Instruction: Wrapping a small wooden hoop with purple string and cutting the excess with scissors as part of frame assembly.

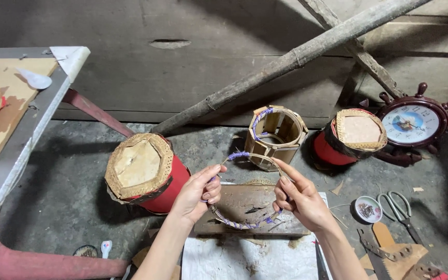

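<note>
Both hands hold a thin cane ring (245, 224) partly wound with purple cord, raised over a worn wooden block (250, 199). My left hand (197, 193) pinches the ring's left side between thumb and fingers. On the right side, my right hand (302, 199) grips it with the index finger stretched along the rim. The cord's purple end sits at the top of the ring (238, 155).
A red drum with a woven rim (143, 171) lies on the floor at left, another drum (351, 136) at right, an open wooden frame (276, 136) between. Scissors (400, 206), a small dish (367, 208), a ship-wheel clock (416, 124), a saw (377, 259) sit right. A table edge (32, 124) borders left; a pole (286, 62) leans behind.
</note>
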